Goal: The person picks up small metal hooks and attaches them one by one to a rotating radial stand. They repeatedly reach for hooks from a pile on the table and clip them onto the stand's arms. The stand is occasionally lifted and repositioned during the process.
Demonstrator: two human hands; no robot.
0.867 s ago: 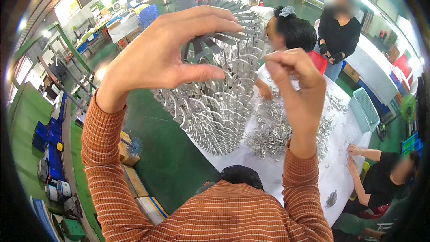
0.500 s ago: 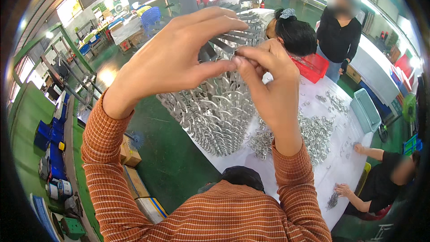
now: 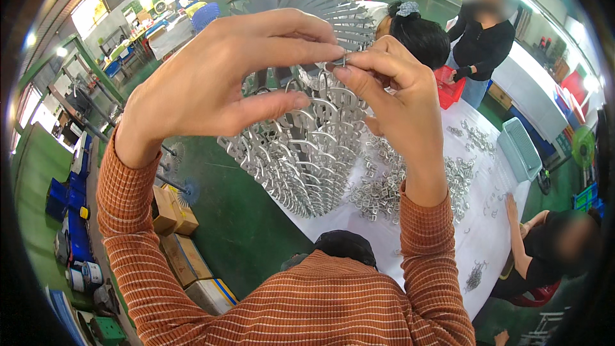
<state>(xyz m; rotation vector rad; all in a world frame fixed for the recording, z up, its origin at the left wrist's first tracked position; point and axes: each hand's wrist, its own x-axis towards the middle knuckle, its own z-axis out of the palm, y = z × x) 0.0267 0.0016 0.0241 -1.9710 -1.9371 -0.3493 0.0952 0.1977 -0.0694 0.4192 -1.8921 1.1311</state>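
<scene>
My left hand is raised with its fingers stretched out and its thumb apart; its fingertips reach a flat metal strip at the top of a rack. My right hand pinches a small curved metal piece against the end of that strip. The rack's flat strips fan outward, partly hidden behind my hands. Below hang dense tiers of shiny metal hooks. A loose pile of similar small metal pieces lies on the white table, beside my right forearm.
The white-covered table stretches along the right. On it stand a pale green basket and a red basket. Three co-workers are around it. Cardboard boxes stand on the green floor at the left.
My left thumb has come away from my right fingertips, and the left hand has shifted left. My right hand is slightly higher. The standing co-worker has moved a hand to the red basket.
</scene>
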